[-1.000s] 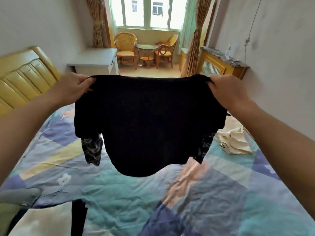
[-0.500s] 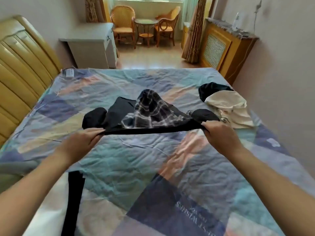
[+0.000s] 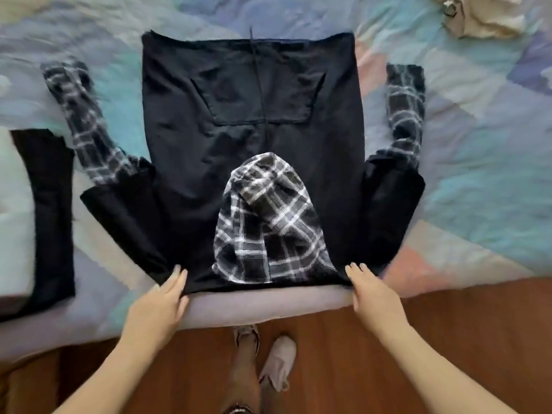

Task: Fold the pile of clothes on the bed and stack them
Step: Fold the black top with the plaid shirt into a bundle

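Note:
A black hoodie (image 3: 248, 121) with plaid sleeve ends and a plaid hood (image 3: 268, 225) lies spread flat on the bed, shoulders toward me, sleeves out to both sides. My left hand (image 3: 161, 303) lies at its near left shoulder edge, fingers straight on the cloth. Over at the near right shoulder edge my right hand (image 3: 373, 294) does the same. A folded black and white garment (image 3: 44, 204) lies at the left. A crumpled cream garment (image 3: 481, 16) sits at the far right.
The patchwork quilt (image 3: 478, 162) covers the bed, whose near edge (image 3: 268, 306) runs just under my hands. Below it are the wooden floor (image 3: 448, 324) and my feet in pale shoes (image 3: 277, 363).
The hoodie went from hanging in the air to lying flat on the bed. My hands moved down to the near edge and their grip loosened. The camera tilted down.

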